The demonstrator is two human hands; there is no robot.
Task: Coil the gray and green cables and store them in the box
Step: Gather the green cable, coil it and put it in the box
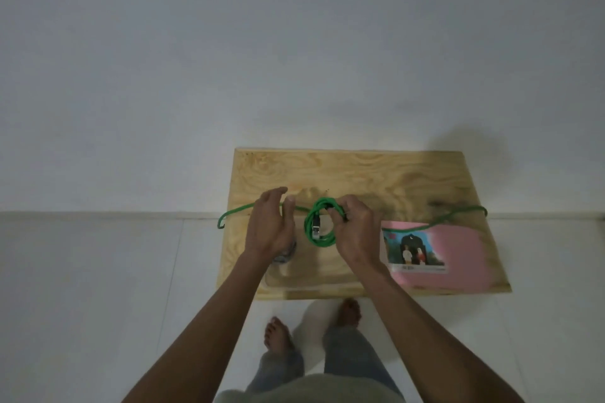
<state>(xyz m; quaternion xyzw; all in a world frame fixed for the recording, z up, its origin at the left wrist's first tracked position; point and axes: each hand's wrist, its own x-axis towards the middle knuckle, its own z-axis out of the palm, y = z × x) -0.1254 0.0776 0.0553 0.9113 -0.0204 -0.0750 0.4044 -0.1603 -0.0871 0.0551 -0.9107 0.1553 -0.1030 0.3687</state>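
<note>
Green cable (319, 226): coil held above the plywood surface (360, 173), pinched by right hand (355, 232). Left hand (271, 226), fingers straight, guides the free strand. Risk: loops may spring apart if the pinch loosens; tail over pink box (458, 255) may snag.

You're facing a plain white wall (294, 42) over a pale tiled floor (82, 271), light pretty dim. A light plywood bench (343, 170) sits right against that wall.
</note>
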